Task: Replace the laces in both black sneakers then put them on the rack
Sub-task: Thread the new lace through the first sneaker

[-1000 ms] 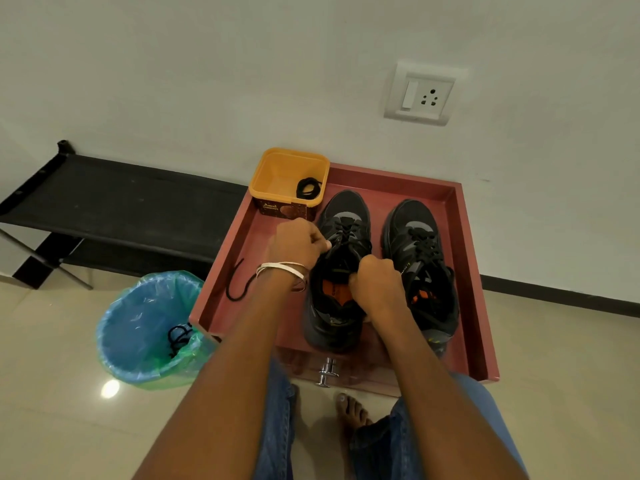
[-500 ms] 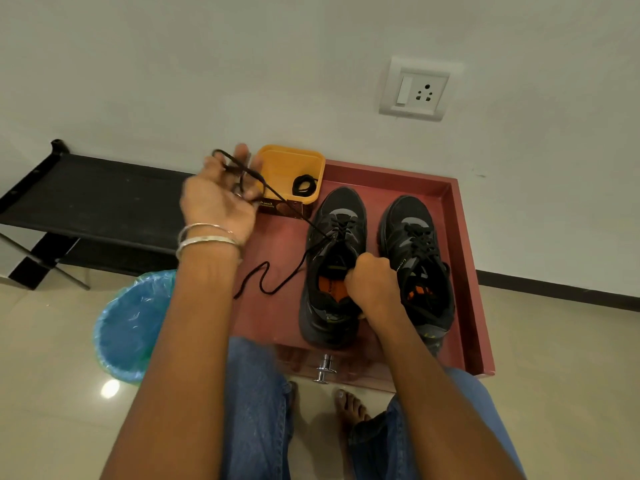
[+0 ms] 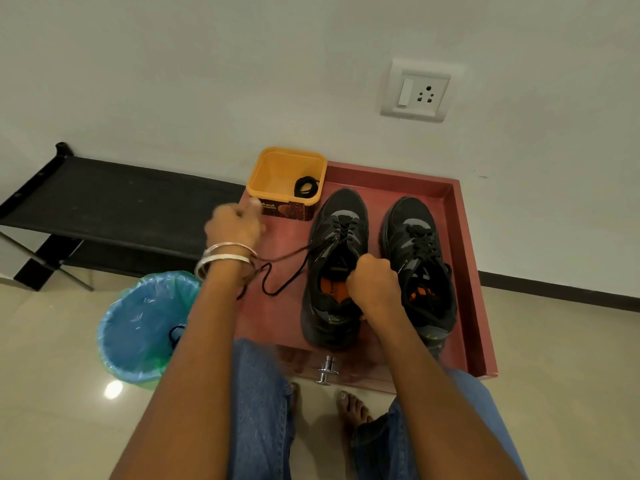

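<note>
L hand (image 3: 234,226) dropped, fist gripping lace (image 3: 286,271); R hand (image 3: 373,285) clamps sneaker (image 3: 336,268). Tub (image 3: 277,168): coiled lace (image 3: 306,187).

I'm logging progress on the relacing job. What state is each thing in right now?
Left sneaker: partly laced, lace end trailing out.
Right sneaker: laced.
Loose lace: drawn toward the left hand.
Right hand: gripping the left sneaker's collar.
Yellow tub: open, coiled lace inside.
Bin: lined, a lace inside.
Rack: holds no shoes.
</note>
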`<state>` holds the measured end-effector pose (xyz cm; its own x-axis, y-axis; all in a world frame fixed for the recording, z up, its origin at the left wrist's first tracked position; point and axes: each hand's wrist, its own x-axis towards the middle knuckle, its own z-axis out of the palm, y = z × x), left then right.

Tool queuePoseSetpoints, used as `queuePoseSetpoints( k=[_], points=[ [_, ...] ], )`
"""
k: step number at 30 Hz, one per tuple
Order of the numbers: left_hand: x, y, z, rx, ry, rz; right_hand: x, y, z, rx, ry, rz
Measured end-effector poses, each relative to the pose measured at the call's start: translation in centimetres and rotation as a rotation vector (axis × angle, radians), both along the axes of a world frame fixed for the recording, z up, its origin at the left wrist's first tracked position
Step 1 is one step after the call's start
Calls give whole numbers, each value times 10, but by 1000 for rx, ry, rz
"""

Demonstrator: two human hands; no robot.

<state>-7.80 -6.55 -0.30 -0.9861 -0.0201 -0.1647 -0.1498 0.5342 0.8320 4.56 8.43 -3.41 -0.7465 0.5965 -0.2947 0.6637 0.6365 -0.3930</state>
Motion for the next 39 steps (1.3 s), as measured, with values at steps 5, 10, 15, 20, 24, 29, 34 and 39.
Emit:
queuePoseSetpoints(
  k=[5,10,15,20,24,29,34,39],
  points=[
    [20,24,-16,-672,-59,-211,1,0,2,0,-6,-1],
    [21,47,-10,-544,318,-295,1,0,2,1,1,7],
    [28,55,-20,-441,206,-557,1,-1,2,0,-4,4],
    [27,55,-25,-387,205,-448,1,-1,3,-7,-7,-2],
    [21,52,-34,-214,77,-341,1,1,2,-21,-12,1],
    [19,49,-33,-216,15,-469,-1,0,1,-6,-14,-2],
    [19,54,-32,-336,97,-500,-1,-1,1,10,-19,-5],
    [12,57,-41,-268,127,-399,-1,-1,3,21,-29,2]
  ],
)
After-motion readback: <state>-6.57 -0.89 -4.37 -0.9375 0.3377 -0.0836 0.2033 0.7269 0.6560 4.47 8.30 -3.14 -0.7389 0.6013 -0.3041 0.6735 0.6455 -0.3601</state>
